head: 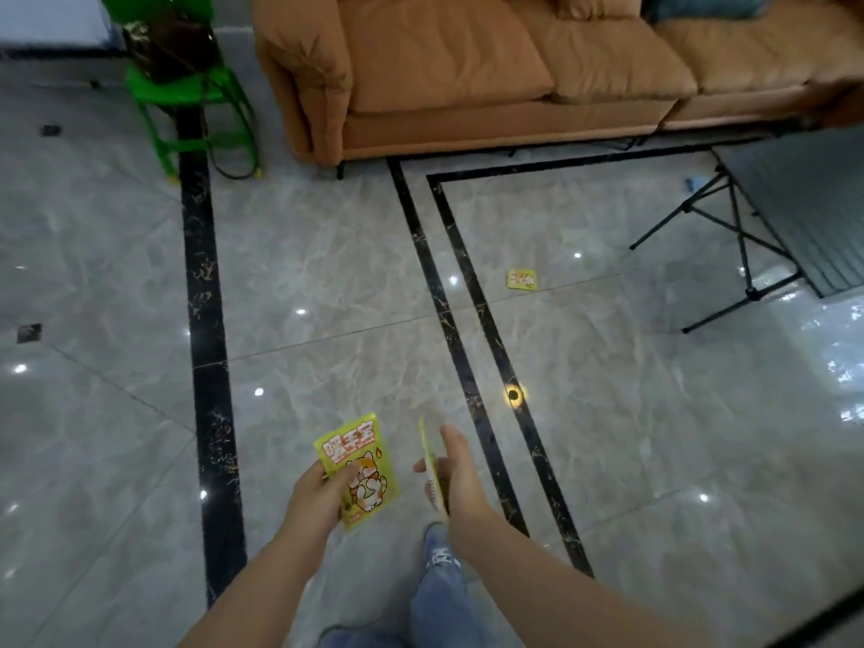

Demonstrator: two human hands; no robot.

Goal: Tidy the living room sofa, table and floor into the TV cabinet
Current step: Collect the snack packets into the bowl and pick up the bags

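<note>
I am standing on the grey tiled floor (327, 282), my left hand (318, 495) pinching 1 yellow cat packet (357, 465) face up, my right hand (456, 474) gripping a 2nd packet (428, 453) edge-on. A 3rd packet (522, 279) is lying on the floor near the folding desk (804, 203), well apart from the orange sofa (467, 72).

Grey tiled floor (327, 273) bears a yellow packet (522, 279).
</note>
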